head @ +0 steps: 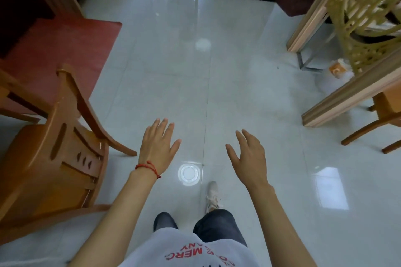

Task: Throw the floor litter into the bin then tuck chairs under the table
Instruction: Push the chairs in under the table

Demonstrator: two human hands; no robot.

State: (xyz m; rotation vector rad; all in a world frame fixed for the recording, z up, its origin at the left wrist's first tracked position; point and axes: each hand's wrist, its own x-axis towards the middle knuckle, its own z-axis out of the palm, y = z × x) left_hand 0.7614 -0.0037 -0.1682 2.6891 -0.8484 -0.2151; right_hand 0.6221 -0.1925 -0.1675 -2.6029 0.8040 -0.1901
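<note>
Shiny white floor tiles (pixel 249 97) spread out under you, with a red mat (pixel 65 43) at the far left and a gold carved screen (pixel 366 28) at the right. Your left hand (pixel 157 147) and your right hand (pixel 249 154) both reach out flat over the floor with fingers spread wide, holding nothing. One wooden chair (pixel 54 154) stands just left of your left arm, another chair (pixel 384 117) peeks in at the right edge, and a white and orange thing (pixel 336 76), maybe litter, lies by the screen.
</note>
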